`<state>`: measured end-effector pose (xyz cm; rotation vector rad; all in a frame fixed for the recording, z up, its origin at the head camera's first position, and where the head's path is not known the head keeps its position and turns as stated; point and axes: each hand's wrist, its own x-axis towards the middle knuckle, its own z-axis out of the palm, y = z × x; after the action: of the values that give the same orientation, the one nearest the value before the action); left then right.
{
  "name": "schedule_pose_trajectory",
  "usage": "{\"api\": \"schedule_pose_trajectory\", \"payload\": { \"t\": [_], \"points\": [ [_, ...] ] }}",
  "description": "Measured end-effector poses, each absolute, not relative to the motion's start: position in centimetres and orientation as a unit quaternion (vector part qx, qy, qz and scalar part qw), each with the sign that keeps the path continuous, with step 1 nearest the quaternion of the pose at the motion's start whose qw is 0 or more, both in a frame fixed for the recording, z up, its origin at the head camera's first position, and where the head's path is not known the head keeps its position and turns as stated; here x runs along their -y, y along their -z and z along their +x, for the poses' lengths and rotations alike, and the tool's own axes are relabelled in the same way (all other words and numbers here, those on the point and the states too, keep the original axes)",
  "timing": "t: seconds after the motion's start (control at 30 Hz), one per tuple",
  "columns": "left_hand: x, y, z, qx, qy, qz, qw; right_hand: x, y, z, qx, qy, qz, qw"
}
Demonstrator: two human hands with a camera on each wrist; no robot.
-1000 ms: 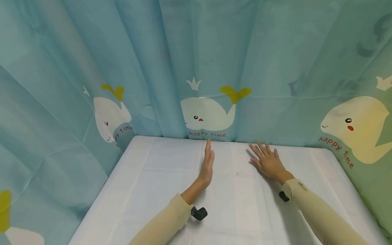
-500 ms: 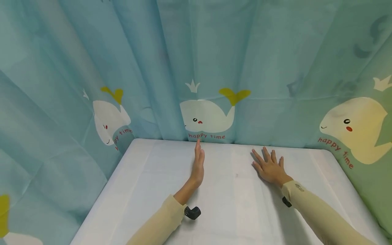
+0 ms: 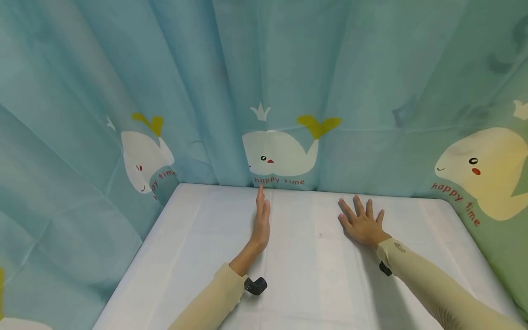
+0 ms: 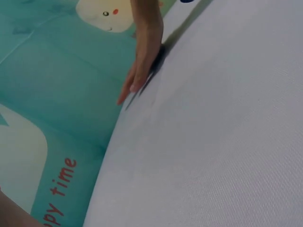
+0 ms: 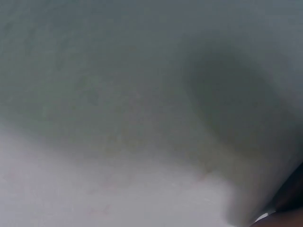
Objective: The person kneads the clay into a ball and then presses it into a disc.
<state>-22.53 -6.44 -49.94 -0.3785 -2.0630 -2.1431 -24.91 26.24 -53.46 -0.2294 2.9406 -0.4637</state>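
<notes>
My left hand (image 3: pixel 261 224) stands on edge over the white-covered surface (image 3: pixel 305 275), its fingers straight toward the far edge. It holds nothing. Right of it, my right hand (image 3: pixel 363 227) lies palm down with its fingers spread, on or just above the same white cover. The left wrist view shows the right hand (image 4: pixel 147 52) from the side, close to the cover, and a piece of the left hand (image 4: pixel 14 213) in the lower left corner. Only a blurred, shadowed surface (image 5: pixel 118 194) fills most of the right wrist view.
A blue-green curtain (image 3: pixel 288 68) printed with white whales and "happy time" hangs behind the far edge and along both sides. A small black device (image 3: pixel 255 286) sits at the left wrist, and another black device (image 3: pixel 385 268) at the right.
My left hand has shifted left over the cover, staying on edge. The right hand has moved slightly right, and its fingers are spread a little wider. The head view has shifted slightly.
</notes>
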Motion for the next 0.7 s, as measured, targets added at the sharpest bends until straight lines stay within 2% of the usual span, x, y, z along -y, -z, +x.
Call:
{"api": "schedule_pose_trajectory", "payload": {
  "t": [0.7],
  "points": [
    [6.25,49.43,-22.19,0.683,0.718,-0.12,0.065,-26.14,53.55,-25.27,-0.982,0.152,-0.075,0.085]
  ]
}}
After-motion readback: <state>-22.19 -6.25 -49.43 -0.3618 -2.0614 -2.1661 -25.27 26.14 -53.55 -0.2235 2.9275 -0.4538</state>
